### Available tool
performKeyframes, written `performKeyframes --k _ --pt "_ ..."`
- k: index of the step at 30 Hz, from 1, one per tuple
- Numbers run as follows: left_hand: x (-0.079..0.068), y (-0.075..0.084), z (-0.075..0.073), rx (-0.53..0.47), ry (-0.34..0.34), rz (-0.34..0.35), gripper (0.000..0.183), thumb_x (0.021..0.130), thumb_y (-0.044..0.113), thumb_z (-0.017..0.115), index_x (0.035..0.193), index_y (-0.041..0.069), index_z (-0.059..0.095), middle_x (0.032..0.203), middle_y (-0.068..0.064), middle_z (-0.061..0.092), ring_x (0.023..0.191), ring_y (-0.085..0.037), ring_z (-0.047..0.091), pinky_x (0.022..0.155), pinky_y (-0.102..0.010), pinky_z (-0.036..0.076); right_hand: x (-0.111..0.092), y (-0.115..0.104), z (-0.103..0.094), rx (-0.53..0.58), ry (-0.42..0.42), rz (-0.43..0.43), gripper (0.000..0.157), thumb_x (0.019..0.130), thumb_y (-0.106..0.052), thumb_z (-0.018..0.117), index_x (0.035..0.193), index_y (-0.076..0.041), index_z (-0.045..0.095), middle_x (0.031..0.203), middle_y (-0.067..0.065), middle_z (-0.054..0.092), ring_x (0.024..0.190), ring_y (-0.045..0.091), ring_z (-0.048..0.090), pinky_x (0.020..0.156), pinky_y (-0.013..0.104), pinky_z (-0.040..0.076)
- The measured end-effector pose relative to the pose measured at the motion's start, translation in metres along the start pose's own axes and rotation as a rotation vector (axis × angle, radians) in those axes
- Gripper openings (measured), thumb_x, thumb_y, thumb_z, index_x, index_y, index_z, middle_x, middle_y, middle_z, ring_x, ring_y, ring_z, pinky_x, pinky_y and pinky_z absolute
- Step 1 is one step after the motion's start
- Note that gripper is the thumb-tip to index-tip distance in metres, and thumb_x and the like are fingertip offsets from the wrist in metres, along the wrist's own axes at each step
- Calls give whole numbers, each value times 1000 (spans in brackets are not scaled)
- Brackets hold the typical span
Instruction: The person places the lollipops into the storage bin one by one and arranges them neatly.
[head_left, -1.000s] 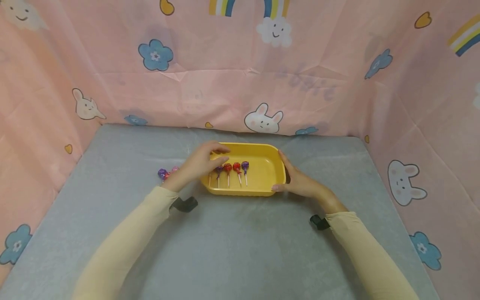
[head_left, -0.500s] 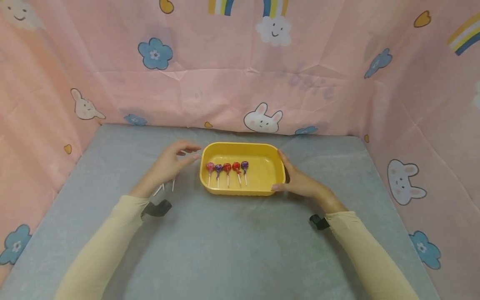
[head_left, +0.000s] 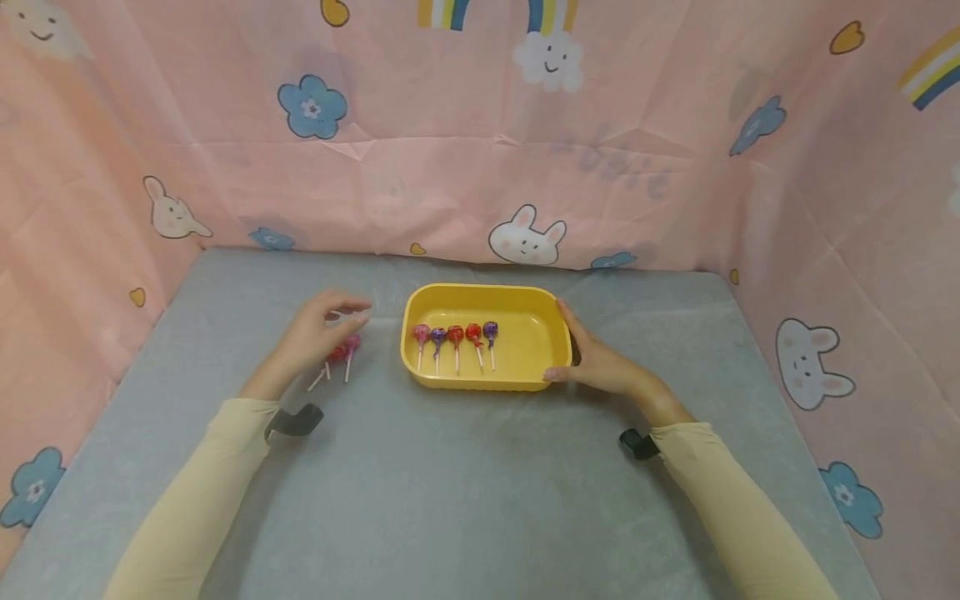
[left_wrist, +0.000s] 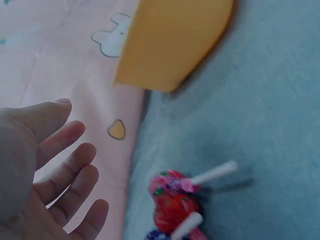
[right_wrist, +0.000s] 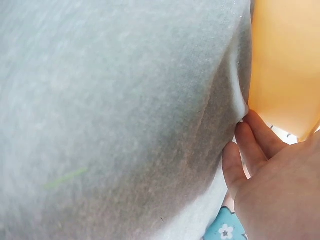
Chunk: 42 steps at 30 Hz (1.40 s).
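Observation:
My left hand (head_left: 309, 335) hovers above the table left of the yellow plastic box, fingers loosely bent and holding nothing. Just below it lie loose lollipops: a pink one (left_wrist: 170, 181), a red one (left_wrist: 175, 212) and a purple one (left_wrist: 157, 235) partly cut off by the left wrist view's edge. My right hand (head_left: 600, 363) holds the right end of the yellow box (head_left: 487, 386), thumb at the front corner and fingers along the far side. Inside the box, a row of several lollipops (head_left: 456, 334), pink, purple and red, stands toward the left with sticks pointing at me.
A grey cloth (head_left: 480, 483) covers the table, creased beside the box in the right wrist view. Pink printed curtains (head_left: 420, 183) hang along the back and both sides. Black straps (head_left: 296, 420) sit at the wrists.
My left hand has come out of the box and drawn back left over the loose lollipops, uncovering the pink lollipop at the row's left end. The right hand and box stay still.

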<state>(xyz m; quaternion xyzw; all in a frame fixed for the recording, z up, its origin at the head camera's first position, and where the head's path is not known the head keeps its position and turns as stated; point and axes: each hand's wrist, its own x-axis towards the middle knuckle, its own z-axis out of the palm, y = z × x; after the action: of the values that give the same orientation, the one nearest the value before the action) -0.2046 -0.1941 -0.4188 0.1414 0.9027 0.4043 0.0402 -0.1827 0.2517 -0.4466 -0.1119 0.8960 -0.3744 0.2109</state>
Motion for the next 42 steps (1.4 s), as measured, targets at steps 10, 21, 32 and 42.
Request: performKeyframes --k 10,21,32,42 --pt "-2 -24 2 7 12 -17 36 98 29 62 124 5 66 127 -18 62 124 -36 54 108 -59 41 -1 0 1 11 3 3 121 82 -44 78 157 -32 -16 169 4 -9 157 32 2 124 62 11" --pt "-5 -40 3 29 -40 -98 37 97 30 65 127 9 65 128 -16 59 122 -34 52 107 -56 41 -1 0 1 24 3 9 120 83 -44 77 157 -33 -17 169 3 -9 157 32 1 123 62 10" --pt "-6 -47 4 49 -101 -112 44 94 37 67 129 9 63 129 -15 58 122 -32 52 107 -55 41 0 1 0 -2 1 10 119 84 -45 76 157 -32 -17 169 6 -9 156 34 2 123 63 10" --pt "-7 -51 5 57 -97 -96 43 94 34 67 128 8 64 130 -17 58 122 -33 52 108 -55 40 0 -1 0 -12 2 8 119 84 -46 76 157 -32 -16 169 5 -7 156 34 2 123 63 10"
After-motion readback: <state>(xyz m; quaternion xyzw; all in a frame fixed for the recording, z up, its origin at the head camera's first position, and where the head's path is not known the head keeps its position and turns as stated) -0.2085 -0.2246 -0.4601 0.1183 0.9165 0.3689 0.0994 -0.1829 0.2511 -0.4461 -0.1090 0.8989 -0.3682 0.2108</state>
